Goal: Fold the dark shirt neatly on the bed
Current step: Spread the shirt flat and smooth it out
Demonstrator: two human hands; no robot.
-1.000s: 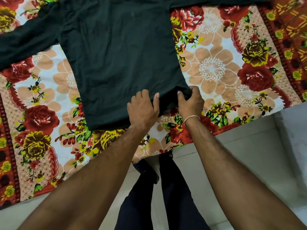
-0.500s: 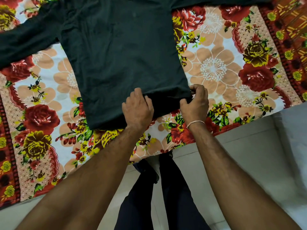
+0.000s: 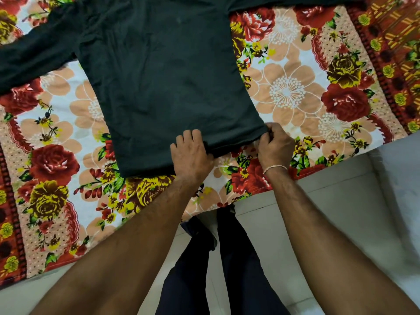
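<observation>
Both hands have slid apart along the shirt point(image 3: 168, 83) hem near the bed point(image 3: 341, 155) edge. The left hand point(image 3: 193, 153) and right hand point(image 3: 276, 144) each pinch it, ready to lift the fold.

Shirt point(image 3: 163, 71): plain dark green-black, no print. Bed sheet point(image 3: 295, 87): floral pattern of red roses, yellow roses, peach blossoms on white; red patterned border. Wrist thread point(image 3: 273, 167): white. Trousers point(image 3: 238, 264): dark navy.
</observation>
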